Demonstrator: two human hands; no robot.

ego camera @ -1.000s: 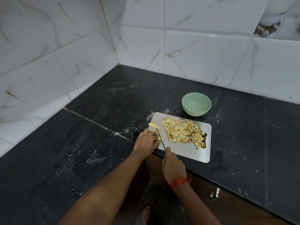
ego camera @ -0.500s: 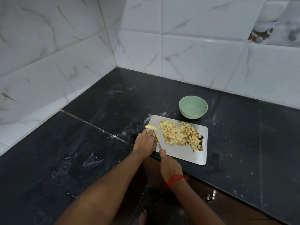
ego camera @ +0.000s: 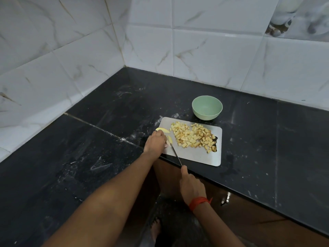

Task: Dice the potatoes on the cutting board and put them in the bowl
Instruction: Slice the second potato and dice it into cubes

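Dicing the last potato slices
Our left hand point(ego camera: 154, 142) pins potato slices point(ego camera: 170, 139) at the cutting board's point(ego camera: 195, 157) left edge with curled fingers; our right hand point(ego camera: 191, 186) grips the knife point(ego camera: 176, 154). Next, we judge, come crosswise cuts, then the cubes point(ego camera: 193, 137) go into the empty bowl point(ego camera: 207, 107).

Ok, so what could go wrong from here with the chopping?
1. The tip of the knife in the right hand lies right beside the left hand, at a potato piece; a slip could nick a finger.
2. A potato slice hangs over the left edge of the cutting board and could slide onto the counter.
3. The diced potato reaches close to the board's right edge; scooping toward the bowl may scatter cubes.
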